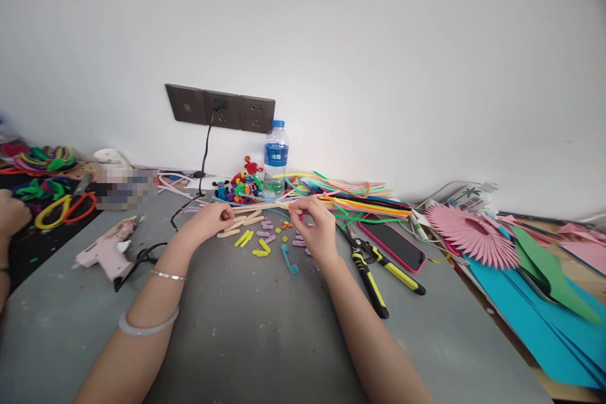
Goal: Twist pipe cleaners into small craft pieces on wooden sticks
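Observation:
My left hand (pixel 213 221) is closed, its fingertips pressed together at the left end of a group of short beige fuzzy pipe cleaner pieces (pixel 239 222). What lies inside those fingers is hidden. My right hand (pixel 316 227) pinches thumb and fingers above the table; anything between them is too small to make out. Between the hands lie folded yellow pieces (pixel 246 238), purple pieces (pixel 267 227), tiny orange bits (pixel 285 225) and a blue pipe cleaner (pixel 288 260) with curled ends. More purple pieces sit partly behind my right hand.
Pliers-like cutters (pixel 374 268) and a phone (pixel 395 243) lie to the right. Long pipe cleaners (pixel 350 192) and a water bottle (pixel 276 161) are at the back. A glue gun (pixel 108 249), scissors (pixel 66 209) and another person's hand (pixel 12 214) are left. Coloured paper (pixel 530 315) lies right.

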The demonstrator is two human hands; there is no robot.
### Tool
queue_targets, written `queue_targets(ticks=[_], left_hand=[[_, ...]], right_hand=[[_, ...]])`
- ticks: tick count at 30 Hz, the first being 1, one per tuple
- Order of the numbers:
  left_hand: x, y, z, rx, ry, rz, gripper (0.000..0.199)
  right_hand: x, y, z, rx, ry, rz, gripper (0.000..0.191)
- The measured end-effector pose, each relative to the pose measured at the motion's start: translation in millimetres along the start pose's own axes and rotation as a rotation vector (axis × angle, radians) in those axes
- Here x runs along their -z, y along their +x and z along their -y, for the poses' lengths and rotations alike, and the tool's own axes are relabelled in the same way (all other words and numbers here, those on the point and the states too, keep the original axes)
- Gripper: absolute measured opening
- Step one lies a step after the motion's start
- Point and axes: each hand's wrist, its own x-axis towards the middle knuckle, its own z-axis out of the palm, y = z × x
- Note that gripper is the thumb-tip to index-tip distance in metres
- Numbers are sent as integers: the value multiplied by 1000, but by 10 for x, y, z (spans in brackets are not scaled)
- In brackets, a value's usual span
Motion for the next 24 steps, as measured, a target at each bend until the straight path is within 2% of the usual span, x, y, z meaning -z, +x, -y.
queue_targets(ticks=[7,14,17,21,24], left_hand=[[22,2,15,5,3,19,17],[99,-16,45,18,-73,49,26],[105,-19,-10,1,-14,5,27],[-48,39,-107,-62,9,-55,29],[-226,112,-130,-112,62,-95,22]], right_hand=[[14,-2,-5,-12,-10,10,13],[15,-8,-21,-4,1,1,13],[6,-11,-29,0,3,-5,13],[-3,-12,-26,3,-1,-3,13],[-3,-10,-14,3,-7,1,13]])
